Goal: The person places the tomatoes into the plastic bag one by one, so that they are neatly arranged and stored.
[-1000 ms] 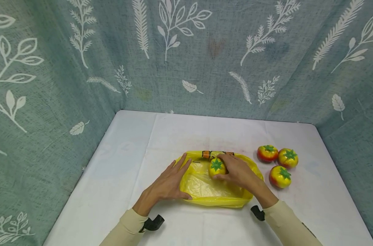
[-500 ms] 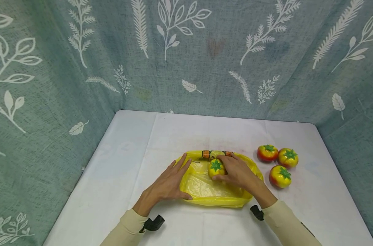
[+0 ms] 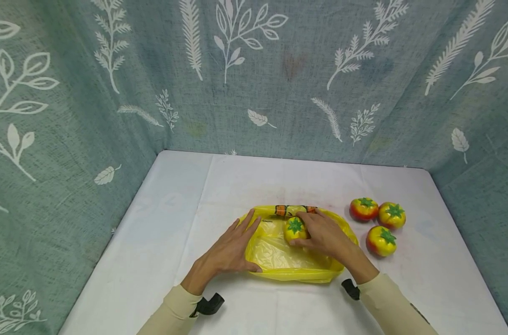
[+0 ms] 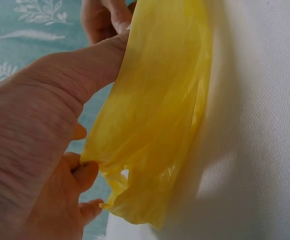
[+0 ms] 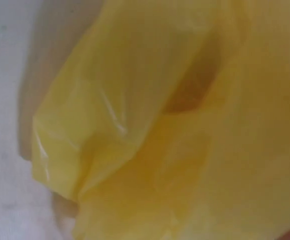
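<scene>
"What's bagged?"
"One fruit (image 3: 294, 230), near the bag's (image 3: 293, 274) twelve o'clock; the right hand (image 3: 325, 235) pinches it. The left hand (image 3: 229, 250) spreads at nine."
"And outside?"
"Three fruits (image 3: 381, 241) on the bench (image 3: 220, 186), toward three o'clock, seemingly what's left."

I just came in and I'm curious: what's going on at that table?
A person's right hand is holding a round yellow fruit inside an open yellow plastic bag. The left hand is spread against the bag's left edge. Three more fruits, coloured red and yellow with green tops, sit outside the bag on the white table, to its right.
</scene>
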Demonstrator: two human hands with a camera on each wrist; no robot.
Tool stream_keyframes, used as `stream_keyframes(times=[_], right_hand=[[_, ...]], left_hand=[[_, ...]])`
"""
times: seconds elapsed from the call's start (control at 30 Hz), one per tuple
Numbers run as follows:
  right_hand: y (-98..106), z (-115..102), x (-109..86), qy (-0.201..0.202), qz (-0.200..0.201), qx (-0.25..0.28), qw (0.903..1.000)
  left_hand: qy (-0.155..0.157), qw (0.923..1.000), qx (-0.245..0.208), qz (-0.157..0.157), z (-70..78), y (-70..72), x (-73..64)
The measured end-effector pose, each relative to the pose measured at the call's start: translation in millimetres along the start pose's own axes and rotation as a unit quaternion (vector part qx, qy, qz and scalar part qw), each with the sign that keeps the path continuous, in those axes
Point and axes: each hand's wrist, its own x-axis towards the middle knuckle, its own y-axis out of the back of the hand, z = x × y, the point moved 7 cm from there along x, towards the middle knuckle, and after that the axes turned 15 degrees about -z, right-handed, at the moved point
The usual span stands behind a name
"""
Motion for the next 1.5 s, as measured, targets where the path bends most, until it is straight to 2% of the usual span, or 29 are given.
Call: stream_keyframes(times=[0.37, 0.63, 0.83, 1.1, 1.3, 1.5], right_hand=[[19, -7, -21.4, 0.025, 0.044, -0.001, 0.9987], [28, -3, -39.3, 0.019, 0.058, 0.039, 0.9974], [36, 3, -54.5, 0.022, 0.082, 0.060, 0.9945], [46, 23, -76.4, -0.008, 0.093, 0.121, 0.9882], [51, 48, -96.2, -0.030, 0.119, 0.168, 0.9781], [55, 73, -115.1, -0.047, 0.160, 0.193, 0.9670]], left_hand=[[-0.003, 1.0000, 0.004, 0.004, 1.8, 0.3, 0.7], [-0.006, 0.9999, 0.010, 0.002, 2.3, 0.7, 1.2], [-0.009, 0.9999, 0.005, 0.007, 1.8, 1.3, 2.3], [-0.002, 1.0000, -0.005, -0.004, -0.6, -0.9, 2.5], [-0.006, 1.0000, -0.005, 0.000, 0.3, 0.4, 2.8], [0.001, 1.0000, -0.004, -0.003, -0.6, -1.0, 2.8]])
